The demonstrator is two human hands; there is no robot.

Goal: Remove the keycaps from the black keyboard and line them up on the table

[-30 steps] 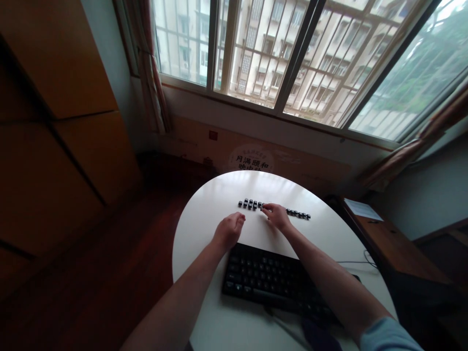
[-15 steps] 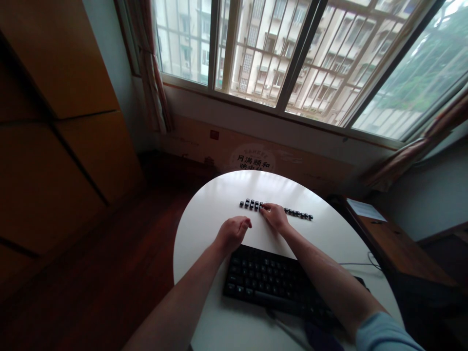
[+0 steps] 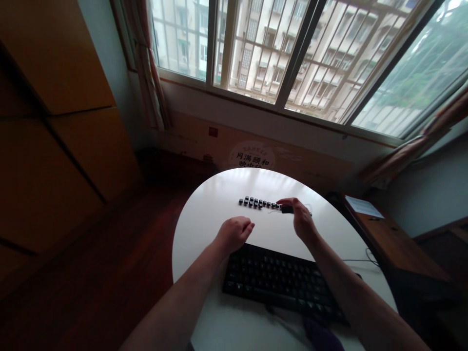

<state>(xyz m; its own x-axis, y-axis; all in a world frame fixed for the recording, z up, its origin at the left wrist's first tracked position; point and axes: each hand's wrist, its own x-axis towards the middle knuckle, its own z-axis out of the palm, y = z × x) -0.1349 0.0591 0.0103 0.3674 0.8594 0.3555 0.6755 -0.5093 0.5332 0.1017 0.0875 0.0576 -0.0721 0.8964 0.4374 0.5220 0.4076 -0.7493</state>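
Note:
My left hand [image 3: 236, 233] is closed in a loose fist just beyond the keyboard's left end; whatever its fingers may hold is hidden. Over the right part of a line of small black keycaps [image 3: 260, 202] is my right hand [image 3: 302, 219]. It holds a small black tool with thin wire at its end, which looks like a keycap puller [image 3: 287, 209]. The index finger stretches left to the keycaps. Toward the left these stand in two short rows; some on the right are hidden by the hand. A black keyboard [image 3: 270, 275] lies nearer me, partly under my right forearm.
Everything lies on a round white table [image 3: 204, 204]. A purple item [image 3: 321, 336] sits at the near edge, below the keyboard. A thin cable [image 3: 360, 260] runs to the right. Beyond are a window, a wooden cabinet [image 3: 87, 151] and a side desk [image 3: 395, 234] with paper.
My right hand has moved right along the keycaps, uncovering more of the back row. The black tool with wire has come into sight in it. My left hand stays nearly still.

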